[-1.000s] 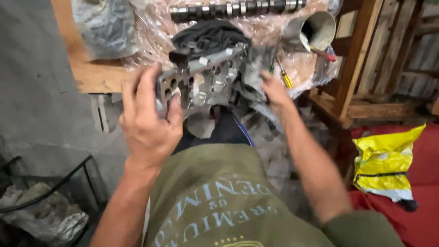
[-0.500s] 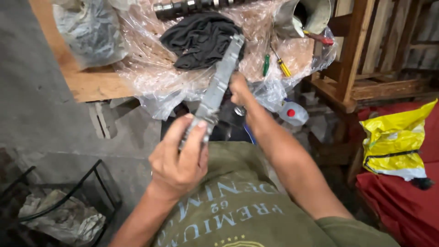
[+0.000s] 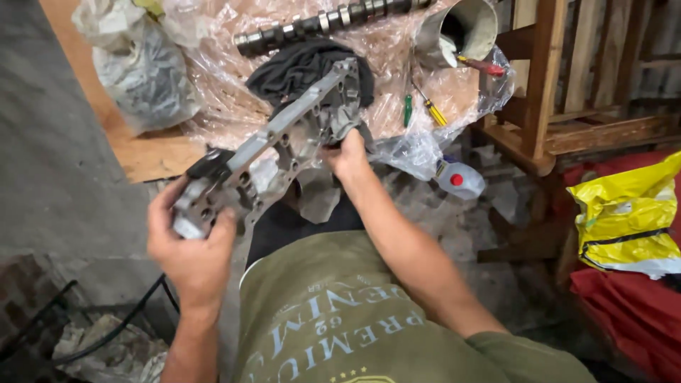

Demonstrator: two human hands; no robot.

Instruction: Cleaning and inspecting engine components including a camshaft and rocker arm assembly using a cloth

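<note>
Head camera, looking down past an olive green shirt at two bare arms. Both hands hold a long cast-metal engine part (image 3: 284, 138), dull grey aluminium, ladder-shaped, with round bolt holes and ribbed cross-members. It runs diagonally from lower left to upper right, held in the air in front of the chest, its far end over the edge of a wooden bench (image 3: 152, 156).

The left hand (image 3: 190, 248) wraps around the near end of the part, fingers curled over the top and thumb pressed against the side. The right hand (image 3: 347, 152) is closed on the part's middle, gripping it through a piece of grey cloth (image 3: 345, 128).

Beyond the part, crinkled clear plastic sheeting (image 3: 234, 92) covers the bench. On it lie a crumpled black rag (image 3: 301, 64), directly behind the part's far end, and a dark steel camshaft (image 3: 326, 21) with evenly spaced lobes. To the right of the rag are a green-handled screwdriver (image 3: 407, 110) and a yellow-handled screwdriver (image 3: 433, 110), and a pale metal funnel (image 3: 461, 28) lies on its side. A lumpy grey plastic bag (image 3: 142, 71) sits at the bench's left.

Below the bench's right end is a clear bottle with a red cap (image 3: 460, 179). Farther right stand a wooden frame (image 3: 546, 85) and a glossy yellow bag (image 3: 624, 213) on red fabric (image 3: 631, 312).
</note>
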